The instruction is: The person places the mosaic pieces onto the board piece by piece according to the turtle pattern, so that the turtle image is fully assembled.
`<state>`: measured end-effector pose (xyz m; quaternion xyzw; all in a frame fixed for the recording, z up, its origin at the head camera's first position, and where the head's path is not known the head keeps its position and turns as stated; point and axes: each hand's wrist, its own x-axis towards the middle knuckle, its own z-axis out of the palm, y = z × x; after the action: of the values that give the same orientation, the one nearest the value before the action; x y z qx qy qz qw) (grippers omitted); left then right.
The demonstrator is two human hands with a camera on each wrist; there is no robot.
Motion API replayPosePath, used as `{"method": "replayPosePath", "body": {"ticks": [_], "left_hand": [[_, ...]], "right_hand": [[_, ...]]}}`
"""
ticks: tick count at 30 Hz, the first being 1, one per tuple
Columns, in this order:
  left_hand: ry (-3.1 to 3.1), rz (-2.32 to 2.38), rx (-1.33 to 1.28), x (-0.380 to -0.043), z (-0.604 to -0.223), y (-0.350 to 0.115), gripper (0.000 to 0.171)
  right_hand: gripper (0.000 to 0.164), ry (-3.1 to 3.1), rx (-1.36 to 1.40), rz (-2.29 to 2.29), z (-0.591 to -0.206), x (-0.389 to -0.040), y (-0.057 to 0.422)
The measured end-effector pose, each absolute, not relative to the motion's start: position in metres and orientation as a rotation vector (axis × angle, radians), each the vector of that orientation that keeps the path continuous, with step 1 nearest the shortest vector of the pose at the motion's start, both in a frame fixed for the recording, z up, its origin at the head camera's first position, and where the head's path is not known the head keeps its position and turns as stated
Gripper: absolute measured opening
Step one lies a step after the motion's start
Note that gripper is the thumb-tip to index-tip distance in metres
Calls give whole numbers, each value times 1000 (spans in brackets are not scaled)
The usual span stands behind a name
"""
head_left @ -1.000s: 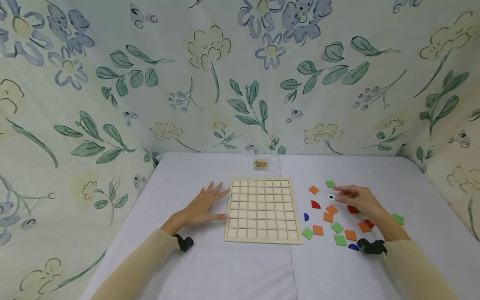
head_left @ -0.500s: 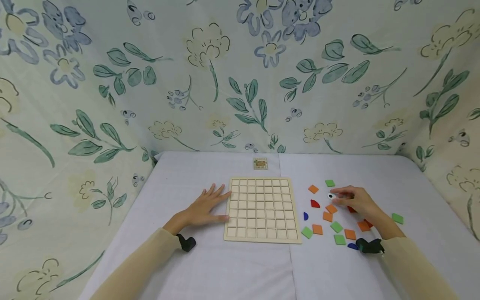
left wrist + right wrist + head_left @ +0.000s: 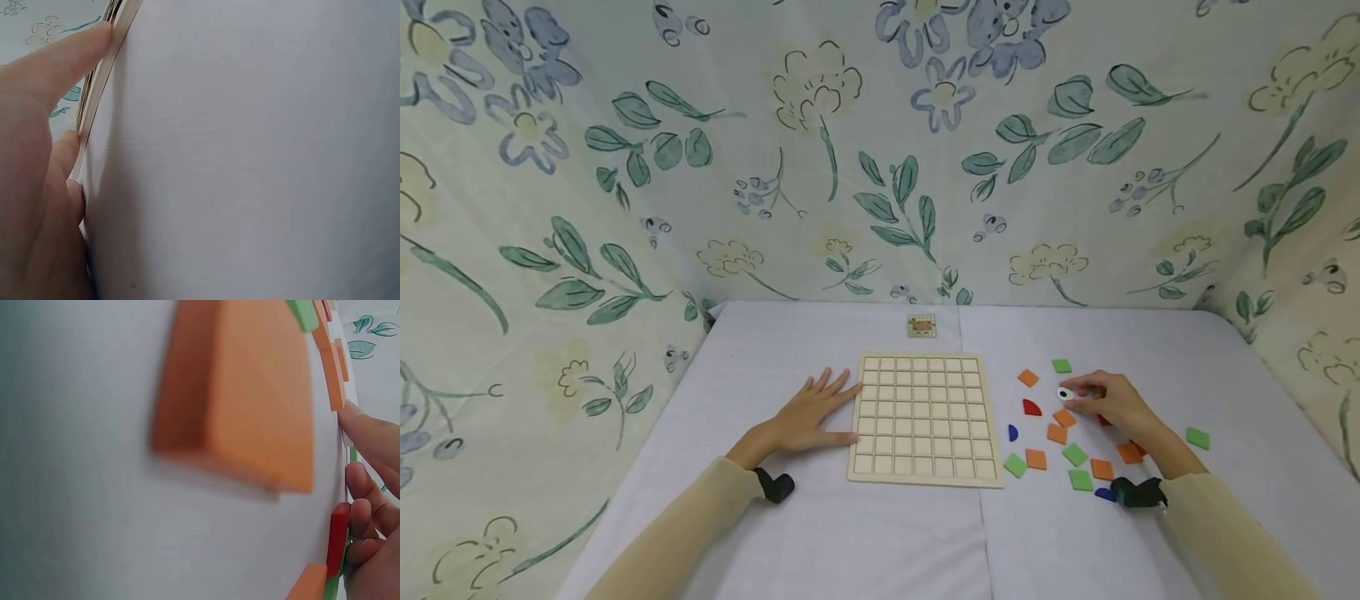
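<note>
My left hand (image 3: 805,419) lies with fingers spread at the left side of a square wooden grid board (image 3: 925,482). In the left wrist view, its thumb and a fingertip touch the board's edge (image 3: 99,87). To the right of the board, my right hand (image 3: 1116,403) pinches a small white disc with a black dot (image 3: 1063,393) between thumb and fingers, low over the cloth. In the right wrist view, the thumb (image 3: 374,439) covers most of that disc. Below the disc lie an orange square tile (image 3: 1064,417) and another orange tile (image 3: 1057,433).
Around the right hand are scattered green squares (image 3: 1062,366), several orange squares (image 3: 1027,378), red quarter-rounds (image 3: 1032,407) and blue half-rounds (image 3: 1012,433). A small patterned card (image 3: 922,326) lies behind the board. Floral fabric (image 3: 820,167) hangs behind the white-covered table (image 3: 820,533).
The right hand's fingers have closed in from beside the white disc and now pinch it. The left hand has edged slightly right, its fingertips now over the board's rim.
</note>
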<state>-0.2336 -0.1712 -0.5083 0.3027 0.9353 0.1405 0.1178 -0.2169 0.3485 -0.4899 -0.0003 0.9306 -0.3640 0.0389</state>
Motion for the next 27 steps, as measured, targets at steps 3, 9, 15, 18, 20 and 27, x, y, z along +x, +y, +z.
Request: {"method": "replayPosePath", "body": {"ticks": [3, 9, 15, 18, 20, 27], "left_hand": [[2739, 394, 881, -232, -509, -173, 93], [2750, 388, 917, -233, -510, -174, 91], [2749, 337, 896, -236, -511, -174, 92], [2754, 342, 898, -236, -511, -174, 92], [2750, 340, 900, -236, -510, -174, 92], [2737, 335, 910, -235, -506, -173, 93]], "right_hand": [[43, 2858, -22, -1106, -489, -216, 346], [42, 2882, -56, -1066, -482, -217, 343], [44, 2948, -36, -1160, -476, -228, 339], [48, 2985, -96, -1209, -482, -237, 334], [47, 2998, -140, -1232, -484, -241, 327], [36, 2869, -168, -1346, -448, -239, 275]]}}
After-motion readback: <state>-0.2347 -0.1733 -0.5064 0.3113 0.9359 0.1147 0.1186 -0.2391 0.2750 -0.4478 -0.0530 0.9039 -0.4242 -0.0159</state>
